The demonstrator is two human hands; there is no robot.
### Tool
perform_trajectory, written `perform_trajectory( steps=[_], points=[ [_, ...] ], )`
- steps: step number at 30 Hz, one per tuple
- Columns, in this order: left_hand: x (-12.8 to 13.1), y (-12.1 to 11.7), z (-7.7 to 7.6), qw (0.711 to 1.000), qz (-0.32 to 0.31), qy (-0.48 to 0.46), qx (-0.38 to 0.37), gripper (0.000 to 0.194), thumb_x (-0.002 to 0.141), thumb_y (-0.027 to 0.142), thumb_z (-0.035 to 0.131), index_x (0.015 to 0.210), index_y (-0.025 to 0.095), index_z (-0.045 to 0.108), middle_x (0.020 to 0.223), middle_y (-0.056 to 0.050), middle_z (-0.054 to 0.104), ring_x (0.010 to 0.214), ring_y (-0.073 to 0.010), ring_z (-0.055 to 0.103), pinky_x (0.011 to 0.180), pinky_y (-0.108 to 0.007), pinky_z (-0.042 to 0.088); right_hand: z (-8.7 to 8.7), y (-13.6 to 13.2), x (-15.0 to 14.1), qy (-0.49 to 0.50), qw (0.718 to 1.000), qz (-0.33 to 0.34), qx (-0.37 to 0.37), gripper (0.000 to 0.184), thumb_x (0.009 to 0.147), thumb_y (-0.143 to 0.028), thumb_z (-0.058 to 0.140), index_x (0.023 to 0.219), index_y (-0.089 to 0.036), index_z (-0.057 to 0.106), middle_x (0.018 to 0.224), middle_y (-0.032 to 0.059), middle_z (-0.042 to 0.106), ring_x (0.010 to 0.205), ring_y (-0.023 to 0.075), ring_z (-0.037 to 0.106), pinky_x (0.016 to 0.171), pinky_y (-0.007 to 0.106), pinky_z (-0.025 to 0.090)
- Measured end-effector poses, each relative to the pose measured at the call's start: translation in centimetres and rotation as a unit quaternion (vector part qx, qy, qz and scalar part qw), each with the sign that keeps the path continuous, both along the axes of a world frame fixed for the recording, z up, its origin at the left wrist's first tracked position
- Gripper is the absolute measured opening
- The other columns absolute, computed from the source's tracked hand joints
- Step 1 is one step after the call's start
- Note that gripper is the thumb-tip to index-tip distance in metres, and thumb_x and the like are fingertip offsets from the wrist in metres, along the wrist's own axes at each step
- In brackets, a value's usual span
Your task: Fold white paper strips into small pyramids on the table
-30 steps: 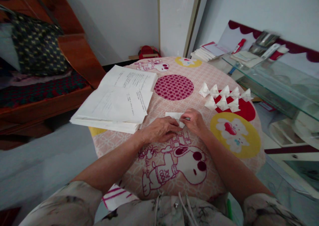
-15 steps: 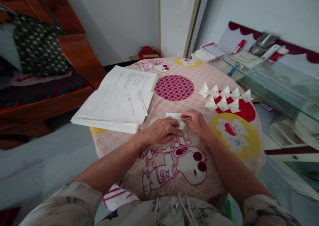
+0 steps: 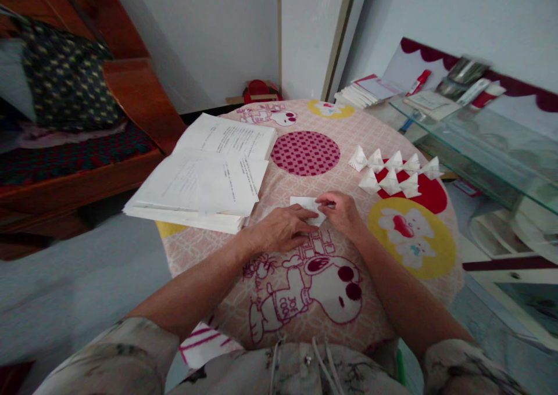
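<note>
Two bare hands meet over a small sheet of white paper (image 3: 304, 201) on a round table (image 3: 349, 133), seen from the head camera; take that sheet as the centre of the dial, with 12 o'clock away from the person. The left hand (image 3: 281, 227) comes in from 8 o'clock, its fingers close together and resting on the paper's near left part. The right hand (image 3: 343, 214) comes in from 4 o'clock, thumb and forefinger bent together, pinching the paper's right edge; the fold beneath them is partly hidden.

At 12 o'clock, the tablecloth shows a pink checked circle (image 3: 305, 153); at 6 o'clock, an embroidered dog (image 3: 300, 302). An open book (image 3: 196, 177) lies near 10 o'clock, close to the left hand. Eight folded white paper pieces (image 3: 394, 161) stand at 2 o'clock, five in the far row and three in the near one. Beyond them is a glass shelf (image 3: 492, 162). A stack of booklets (image 3: 360, 93) sits at 1 o'clock, and a dark patterned bag (image 3: 70, 78) at 10 o'clock, well apart from the table.
</note>
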State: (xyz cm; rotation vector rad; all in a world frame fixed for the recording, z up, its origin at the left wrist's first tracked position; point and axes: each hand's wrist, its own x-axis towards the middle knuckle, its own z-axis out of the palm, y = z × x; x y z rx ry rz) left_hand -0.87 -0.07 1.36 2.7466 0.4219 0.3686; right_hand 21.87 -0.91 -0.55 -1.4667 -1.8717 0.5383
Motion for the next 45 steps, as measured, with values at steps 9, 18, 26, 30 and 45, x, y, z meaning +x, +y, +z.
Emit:
perform_trajectory(
  steps=[9, 18, 26, 30, 45],
  points=[
    [0.0, 0.3, -0.1, 1.000, 0.001, 0.002, -0.017, 0.029, 0.094, 0.030, 0.061, 0.120, 0.025, 0.073, 0.141, -0.008, 0.064, 0.124, -0.0282, 0.059, 0.101, -0.043, 0.052, -0.1, 0.0, -0.2, -0.003, 1.000, 0.003, 0.004, 0.019, 0.076, -0.008, 0.065, 0.087, -0.019, 0.076, 0.085, 0.0054, 0.074, 0.080, 0.0204, 0.067, 0.077, 0.033, 0.051],
    [0.2, 0.0, 0.5, 0.999, 0.007, 0.021, -0.031, 0.029, 0.093, 0.029, 0.062, 0.120, 0.024, 0.073, 0.143, -0.009, 0.062, 0.124, -0.0291, 0.058, 0.101, -0.044, 0.051, 2.7, -1.1, 0.9, -0.006, 0.999, -0.027, -0.020, 0.014, 0.085, -0.023, 0.062, 0.079, -0.018, 0.074, 0.075, 0.0039, 0.072, 0.068, 0.0177, 0.063, 0.064, 0.029, 0.045],
    [0.2, 0.0, 0.5, 0.999, -0.001, 0.011, -0.040, 0.024, 0.093, 0.028, 0.061, 0.114, 0.026, 0.072, 0.134, -0.006, 0.067, 0.121, -0.0275, 0.058, 0.098, -0.042, 0.051, 2.6, -2.2, -0.2, -0.112, 0.982, -0.028, -0.151, 0.014, 0.076, -0.022, 0.073, 0.089, -0.019, 0.071, 0.065, -0.0005, 0.064, 0.062, 0.0144, 0.055, 0.059, 0.026, 0.035],
    [0.2, -0.1, 0.6, 0.999, -0.007, 0.005, -0.045, 0.022, 0.093, 0.027, 0.061, 0.112, 0.026, 0.072, 0.130, -0.006, 0.069, 0.119, -0.0269, 0.058, 0.097, -0.042, 0.051, 3.1, -2.1, -0.5, -0.113, 0.977, -0.058, -0.170, 0.010, 0.078, -0.025, 0.072, 0.086, -0.019, 0.069, 0.067, 0.0003, 0.065, 0.064, 0.0148, 0.055, 0.059, 0.027, 0.034],
    [0.3, -0.1, 0.5, 0.999, 0.003, 0.013, -0.037, 0.022, 0.093, 0.030, 0.061, 0.111, 0.025, 0.073, 0.134, -0.007, 0.067, 0.120, -0.0278, 0.058, 0.097, -0.041, 0.051, 3.3, -1.7, 0.0, -0.167, 0.968, -0.079, -0.172, 0.013, 0.078, -0.020, 0.071, 0.091, -0.019, 0.069, 0.077, 0.0040, 0.069, 0.069, 0.0170, 0.058, 0.064, 0.028, 0.037]
  ],
)
